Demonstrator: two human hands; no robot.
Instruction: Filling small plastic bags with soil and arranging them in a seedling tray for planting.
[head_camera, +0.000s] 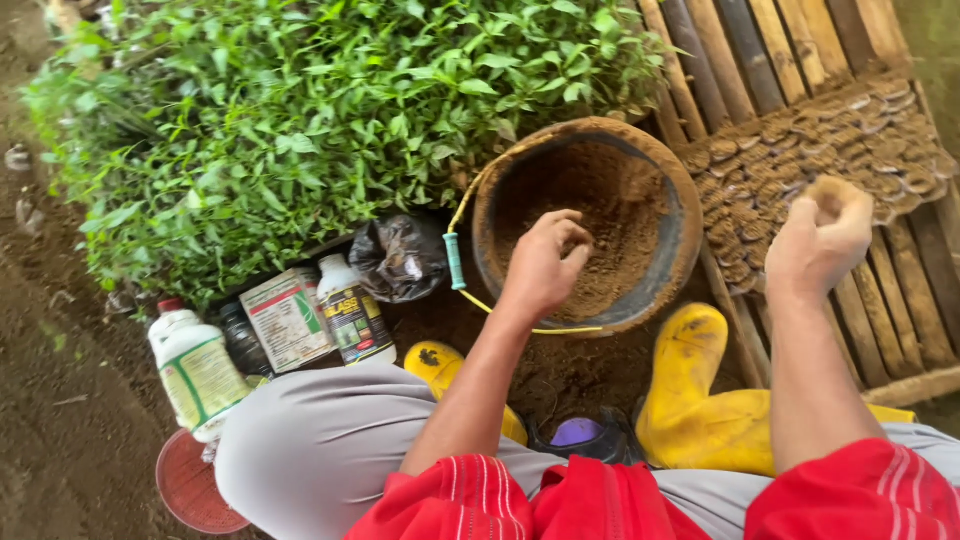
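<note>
A: Far left, on the ground (60, 400)?
B: White bottles (197, 372), a carton (288, 318), a black bag (398, 257), below the seedlings (300, 110).
A: Left hand (545, 262)?
B: Inside the soil bucket (588, 222), fingers curled, pinching brown soil (620, 205).
A: Right hand (820, 240)?
B: Clenched on a small soil-filled pot (828, 196), above the slatted pallet (760, 50), over the near edge of the filled pots (800, 150).
A: Below?
B: Yellow boots (690, 390).
</note>
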